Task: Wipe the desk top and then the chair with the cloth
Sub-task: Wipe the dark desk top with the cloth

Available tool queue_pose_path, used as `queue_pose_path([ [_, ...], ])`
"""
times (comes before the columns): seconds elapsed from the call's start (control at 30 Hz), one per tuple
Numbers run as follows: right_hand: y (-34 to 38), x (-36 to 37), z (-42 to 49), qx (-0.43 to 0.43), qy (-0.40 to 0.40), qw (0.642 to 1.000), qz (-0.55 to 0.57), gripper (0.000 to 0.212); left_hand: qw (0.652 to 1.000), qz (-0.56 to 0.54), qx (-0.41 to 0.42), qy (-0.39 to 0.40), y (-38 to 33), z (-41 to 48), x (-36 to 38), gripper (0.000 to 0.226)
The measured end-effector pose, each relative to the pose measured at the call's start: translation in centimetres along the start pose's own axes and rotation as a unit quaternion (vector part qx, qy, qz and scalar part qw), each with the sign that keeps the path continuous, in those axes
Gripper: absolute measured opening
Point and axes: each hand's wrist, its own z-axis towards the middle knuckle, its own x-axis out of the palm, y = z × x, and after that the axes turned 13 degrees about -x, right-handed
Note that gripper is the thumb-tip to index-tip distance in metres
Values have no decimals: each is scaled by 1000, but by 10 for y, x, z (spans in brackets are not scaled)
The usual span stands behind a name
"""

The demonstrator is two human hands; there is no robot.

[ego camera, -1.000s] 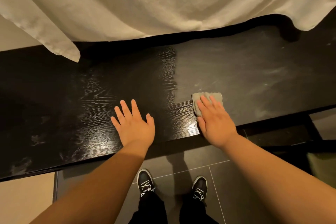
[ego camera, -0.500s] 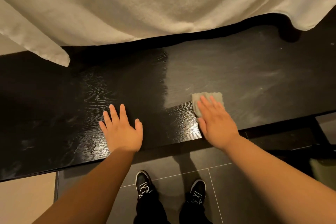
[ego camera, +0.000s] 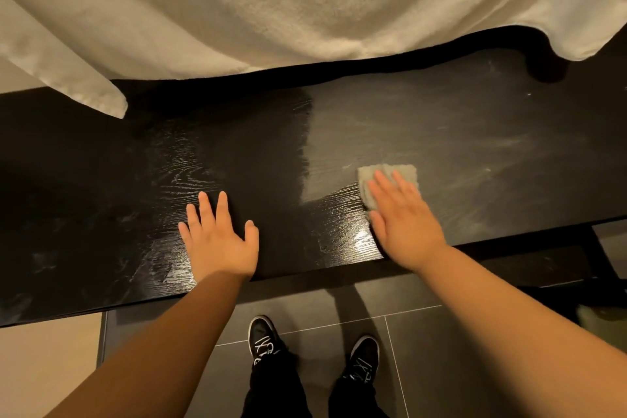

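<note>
A long black wood-grain desk top (ego camera: 112, 180) runs across the view. Its right part looks dull and streaked; the left and middle look dark and glossy. A small grey folded cloth (ego camera: 386, 176) lies near the front edge at centre right. My right hand (ego camera: 403, 220) presses flat on the cloth with straight fingers, covering its near half. My left hand (ego camera: 219, 237) rests flat on the bare desk top, fingers spread, to the left of the cloth. No chair is clearly in view.
A large white towel-like fabric (ego camera: 305, 0) hangs over the back of the desk, one corner drooping at the left. Grey floor tiles and my two black shoes (ego camera: 263, 338) show below the desk edge. A dark frame (ego camera: 543, 265) stands at the lower right.
My left hand slid left along the desk, then stayed put. My right hand and the cloth have hardly moved.
</note>
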Motion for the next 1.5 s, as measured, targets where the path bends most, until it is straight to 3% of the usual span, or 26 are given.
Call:
queue_pose_path([
  [0.1, 14, -1, 7, 82, -17, 996, 5, 66, 1000, 3, 0, 4, -1, 0, 0, 75],
  [0.17, 41, 2, 16, 69, -20, 997, 0, 66, 1000, 1, -2, 1, -1, -1, -1, 75],
  [0.3, 80, 17, 25, -122, 27, 992, -1, 62, 1000, 8, 1, -1, 0, -1, -1, 75],
  [0.4, 55, 16, 28, -210, 33, 977, -13, 61, 1000, 9, 4, -2, 0, 0, -1, 75],
  [0.47, 26, 11, 28, -162, 8, 986, -25, 61, 1000, 4, 3, -1, 0, 0, -1, 76],
  [0.6, 11, -1, 33, 79, -31, 996, 11, 61, 1000, 11, 3, -4, 0, 0, -2, 76],
  [0.67, 38, 2, 42, 98, -46, 994, 4, 63, 1000, 11, 2, -2, 1, 0, -1, 76],
  [0.8, 79, 18, 44, -135, 16, 991, -7, 63, 1000, 12, 2, -1, 0, 2, -1, 78],
  [0.9, 56, 16, 46, -199, 23, 980, -11, 60, 1000, 12, 3, 4, 1, 2, -1, 78],
  [0.97, 31, 12, 47, -144, -11, 989, -19, 61, 1000, 9, 4, 6, 1, 2, -1, 79],
  [1.03, 14, 6, 48, -35, -40, 999, -6, 61, 1000, 8, 1, 6, 2, 2, -1, 79],
  [1.17, 42, 8, 61, 126, -62, 990, -18, 61, 1000, 2, 3, 6, 1, 1, -1, 78],
  [1.23, 69, 14, 66, 65, -35, 997, -14, 63, 1000, 4, 4, 5, 0, 2, -2, 77],
  [1.37, 75, 20, 60, -198, 46, 979, -2, 62, 1000, 16, 3, 6, 1, 3, -2, 77],
  [1.43, 55, 15, 62, -214, 35, 976, -6, 61, 1000, 14, 3, 6, 1, 2, -2, 78],
  [1.5, 39, 9, 66, -131, -2, 991, -6, 62, 1000, 8, 3, 5, 2, 2, -1, 78],
])
